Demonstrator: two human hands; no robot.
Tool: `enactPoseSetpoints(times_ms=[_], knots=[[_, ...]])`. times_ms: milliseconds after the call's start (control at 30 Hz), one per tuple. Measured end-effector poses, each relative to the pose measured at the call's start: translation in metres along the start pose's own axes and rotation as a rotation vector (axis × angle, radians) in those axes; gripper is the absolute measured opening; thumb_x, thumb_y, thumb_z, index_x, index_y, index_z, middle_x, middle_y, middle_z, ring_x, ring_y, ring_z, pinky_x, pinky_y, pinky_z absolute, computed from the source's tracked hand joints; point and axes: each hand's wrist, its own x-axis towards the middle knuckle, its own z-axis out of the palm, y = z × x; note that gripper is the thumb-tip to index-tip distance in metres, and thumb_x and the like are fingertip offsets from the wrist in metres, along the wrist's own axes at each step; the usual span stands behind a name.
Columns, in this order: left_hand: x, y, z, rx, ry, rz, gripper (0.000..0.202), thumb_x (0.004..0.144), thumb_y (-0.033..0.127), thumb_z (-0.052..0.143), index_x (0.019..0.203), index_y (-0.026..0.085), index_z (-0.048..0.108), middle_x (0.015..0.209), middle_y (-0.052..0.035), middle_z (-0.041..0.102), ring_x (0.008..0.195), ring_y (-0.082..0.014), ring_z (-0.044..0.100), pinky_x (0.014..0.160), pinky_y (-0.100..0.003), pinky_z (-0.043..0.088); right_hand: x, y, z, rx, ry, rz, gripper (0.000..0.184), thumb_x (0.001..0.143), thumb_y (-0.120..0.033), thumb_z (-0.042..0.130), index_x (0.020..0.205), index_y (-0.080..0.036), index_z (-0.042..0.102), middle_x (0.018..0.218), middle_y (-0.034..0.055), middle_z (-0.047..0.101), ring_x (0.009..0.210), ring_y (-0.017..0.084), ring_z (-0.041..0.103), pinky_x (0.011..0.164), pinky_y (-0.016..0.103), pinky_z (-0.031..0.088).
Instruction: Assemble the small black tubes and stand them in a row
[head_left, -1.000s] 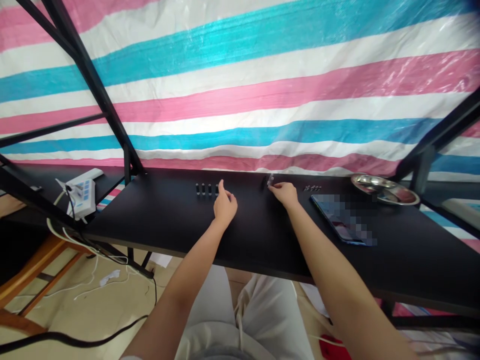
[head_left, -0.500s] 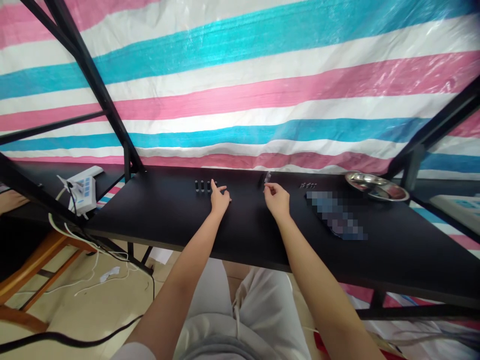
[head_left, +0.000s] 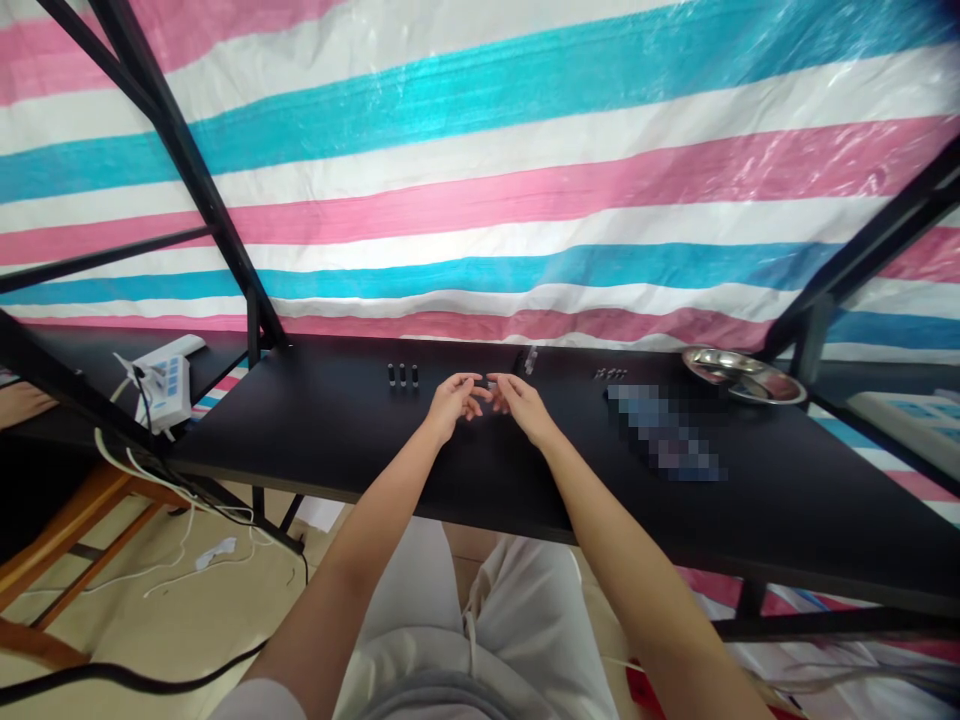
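My left hand and my right hand meet fingertip to fingertip above the middle of the black table. Fingers of both are curled in a pinch. A small pale bit shows between them, too small to name, and the fingers hide the rest. Left of my hands, a row of three small black cylinders with pale ends stands on the table. Behind my right hand are small dark pieces beside clear, shiny pieces.
Several tiny silvery pieces lie to the right, near a pixelated dark item. A divided steel plate is at the back right. Black metal frame posts rise at the table ends. At far left, another person's hand rests near a white device.
My left hand has left the black cylinders and moved right; the row now shows fewer. My right hand has come left and nearer from the clear pieces. Both hands are now together.
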Motion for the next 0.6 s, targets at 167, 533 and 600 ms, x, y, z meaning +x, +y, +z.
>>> enactPoseSetpoints(times_ms=[167,533,600], knots=[[-0.002,-0.003,0.003,0.077,-0.086,0.010,0.026,0.080,0.032,0.055,0.098,0.014,0.051,0.075,-0.0040,0.065,0.042,-0.0074,0.055,0.037,-0.017,0.031,-0.004,-0.006,0.002,0.007,0.078,-0.043,0.039,0.074,-0.053,0.055,0.087,-0.017,0.064,0.052,-0.0040,0.048,0.048,0.008,0.042,0.048,0.023,0.036],[0.002,-0.015,0.001,0.478,0.053,0.218,0.020,0.084,0.036,0.045,0.081,0.017,0.048,0.068,0.0026,0.060,0.037,-0.0036,0.046,0.043,-0.018,0.036,-0.001,-0.001,0.004,0.232,0.122,-0.064,0.035,0.072,-0.048,0.060,0.091,-0.019,0.061,0.045,-0.0083,0.036,0.043,0.006,0.032,0.044,0.022,0.025],[0.000,-0.016,0.002,0.569,0.077,0.254,0.025,0.086,0.040,0.041,0.077,0.018,0.048,0.066,0.0037,0.058,0.037,-0.0036,0.045,0.046,-0.019,0.037,-0.001,-0.002,0.005,0.233,0.119,-0.061,0.036,0.071,-0.049,0.060,0.092,-0.019,0.060,0.045,-0.0086,0.034,0.043,0.006,0.031,0.044,0.022,0.025]])
